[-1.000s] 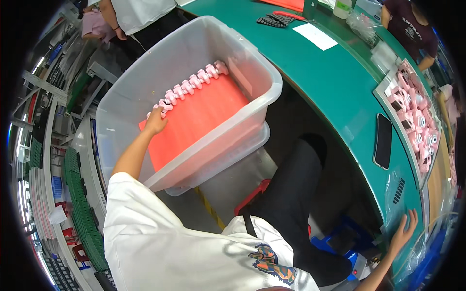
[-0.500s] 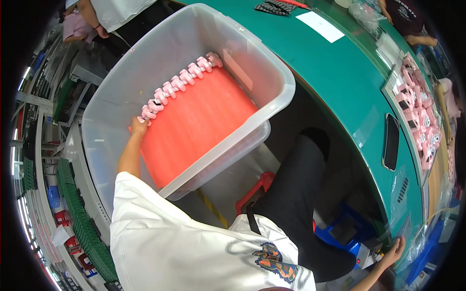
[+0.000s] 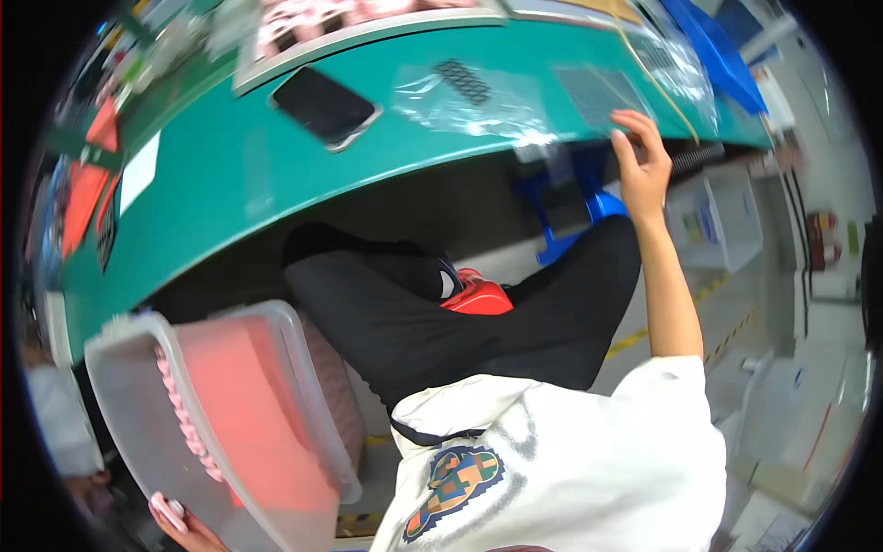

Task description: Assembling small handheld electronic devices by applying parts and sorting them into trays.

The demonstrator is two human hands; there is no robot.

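Note:
My left hand is at the lower left, by the wall of the translucent plastic tub. Its fingers are closed on a small pink toy camera with a pale round part. Inside the tub, a row of similar pink pieces runs along a red sheet. My right hand reaches to the edge of the green table. Its fingers are bent a little, apart from the thumb, with nothing seen between them. Nearest to it lies a transparent sheet with fine dark marking.
On the table are a black phone, a plastic bag and a tray of pink pieces. A blue stool stands under the table edge. Another translucent bin is on the floor at the right.
The view has turned to the right, so the tub now sits at the lower left. My left hand has come away from the row with a pink toy camera. My right hand stays near the table edge.

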